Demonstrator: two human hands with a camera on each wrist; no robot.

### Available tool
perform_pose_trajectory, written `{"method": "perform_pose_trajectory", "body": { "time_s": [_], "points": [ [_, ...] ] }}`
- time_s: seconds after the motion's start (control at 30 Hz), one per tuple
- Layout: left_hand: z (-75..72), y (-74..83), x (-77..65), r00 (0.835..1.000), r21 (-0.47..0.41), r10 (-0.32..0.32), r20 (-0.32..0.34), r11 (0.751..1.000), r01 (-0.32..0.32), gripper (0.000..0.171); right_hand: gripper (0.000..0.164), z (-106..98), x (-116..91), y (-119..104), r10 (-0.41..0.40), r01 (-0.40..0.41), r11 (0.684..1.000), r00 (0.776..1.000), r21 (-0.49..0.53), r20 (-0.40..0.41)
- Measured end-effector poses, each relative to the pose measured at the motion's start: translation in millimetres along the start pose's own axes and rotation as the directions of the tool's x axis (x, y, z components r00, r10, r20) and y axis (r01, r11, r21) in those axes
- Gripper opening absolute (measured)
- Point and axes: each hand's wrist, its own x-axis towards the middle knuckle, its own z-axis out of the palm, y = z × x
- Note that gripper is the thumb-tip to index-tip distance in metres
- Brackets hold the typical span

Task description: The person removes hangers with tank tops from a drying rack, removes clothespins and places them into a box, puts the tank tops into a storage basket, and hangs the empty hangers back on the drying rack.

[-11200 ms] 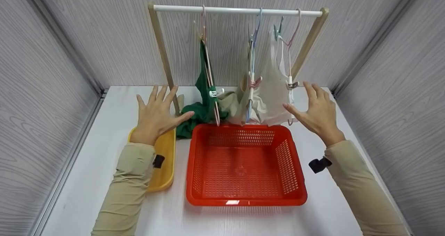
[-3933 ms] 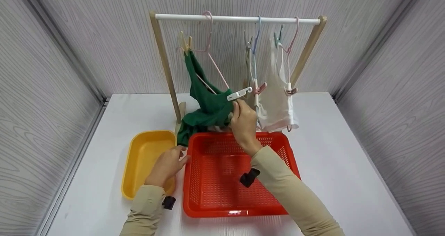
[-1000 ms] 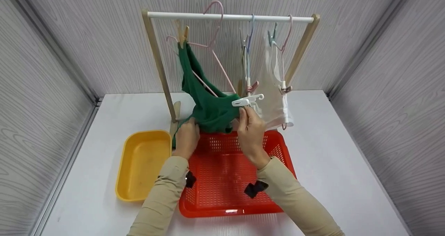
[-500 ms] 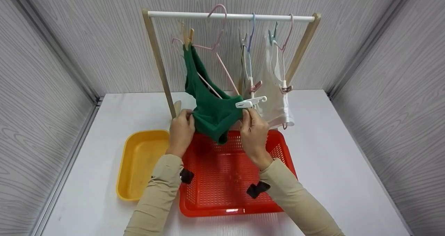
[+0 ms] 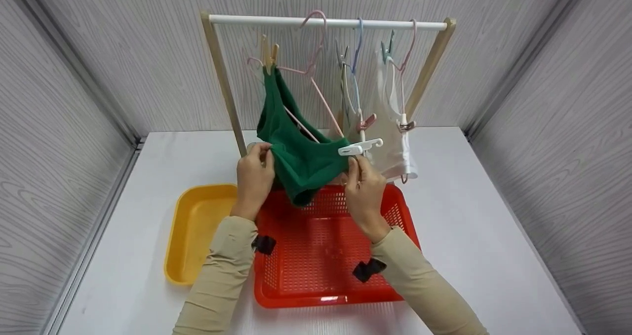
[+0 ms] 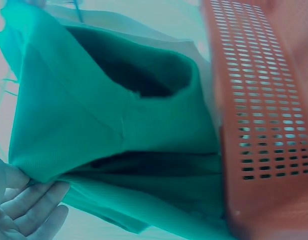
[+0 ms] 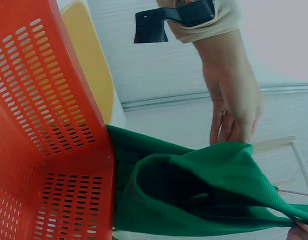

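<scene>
A green tank top (image 5: 306, 157) hangs tilted from a pink hanger (image 5: 316, 71), its upper corner clipped by a yellow clothespin (image 5: 270, 56). My left hand (image 5: 255, 179) pinches the left side of the cloth between thumb and fingers, as the left wrist view also shows at the fold. At the other corner, below a white clothespin (image 5: 351, 150), my right hand (image 5: 365, 192) pinches the tank top. In the right wrist view the garment's opening (image 7: 169, 180) gapes between the hands. The right fingertips are partly hidden by the cloth.
A red perforated basket (image 5: 331, 300) stands under the garment, with a yellow tub (image 5: 170, 256) to its left. The rack's white rail (image 5: 256, 20) also carries a blue hanger (image 5: 356, 46) and a pink one with a white garment (image 5: 387, 142), close to my right hand.
Earlier both hands were spread apart; then the right took the tank top's corner. In the last second my left hand gripped the cloth and drew it up and left, spreading it. The hanger swung slightly right.
</scene>
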Motion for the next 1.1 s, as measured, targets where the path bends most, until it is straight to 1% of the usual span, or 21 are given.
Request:
{"method": "perform_pose_trajectory", "body": {
  "time_s": [0.13,0.37,0.47,0.53,0.6,0.7,0.77,0.83,0.9,0.97,1.0,1.1],
  "points": [
    [-4.1,8.3,0.3,0.998,-0.028,0.041,-0.041,0.999,-0.042,0.019,0.01,-2,-1,4,-0.008,0.008,1.0,1.0,-0.014,-0.005],
    [-8.3,29.5,-4.4,0.989,-0.037,0.124,-0.076,0.991,-0.127,0.018,0.01,-6,0,10,-0.011,0.01,0.999,1.0,-0.034,-0.017],
    [-9.5,39.5,-7.4,0.984,-0.033,0.16,-0.078,0.986,-0.162,0.017,0.01,-7,-1,13,-0.007,0.006,0.999,1.0,-0.043,-0.021],
    [-9.9,45.1,-10.2,0.982,-0.04,0.181,-0.06,0.982,-0.183,0.016,0.01,-8,-1,16,-0.004,0.003,0.999,1.0,-0.048,-0.02],
    [-9.7,49.2,-12.8,0.98,-0.059,0.198,-0.023,0.978,-0.199,0.015,0.01,-8,-2,18,-0.004,0.003,0.999,1.0,-0.052,-0.02],
    [-6.4,50.0,-16.7,0.975,-0.078,0.215,0.053,0.975,-0.21,0.014,0.01,-9,-2,20,-0.008,0.007,0.998,1.0,-0.06,-0.018],
    [-2.6,47.0,-19.0,0.971,-0.081,0.212,0.112,0.976,-0.204,0.014,0.01,-9,-3,21,-0.01,0.009,0.998,1.0,-0.06,-0.016],
    [1.8,42.2,-22.2,0.964,-0.065,0.211,0.162,0.977,-0.203,0.014,0.01,-10,-3,21,-0.012,0.011,0.998,1.0,-0.056,-0.013],
    [5.8,37.1,-25.5,0.956,-0.054,0.195,0.218,0.981,-0.187,0.014,0.01,-10,-4,23,-0.012,0.011,0.999,1.0,-0.05,-0.009],
    [9.1,32.3,-28.2,0.944,-0.026,0.159,0.288,0.987,-0.158,0.015,0.01,-10,-4,23,-0.014,0.014,0.999,1.0,-0.044,-0.007],
    [10.1,30.3,-29.3,0.935,-0.008,0.138,0.328,0.99,-0.143,0.016,0.01,-10,-4,24,-0.017,0.017,0.999,1.0,-0.044,-0.006],
    [11.5,24.7,-32.0,0.899,0.044,0.066,0.433,0.995,-0.095,0.017,0.01,-10,-5,24,-0.023,0.023,0.999,1.0,-0.047,-0.005]
  ]
}}
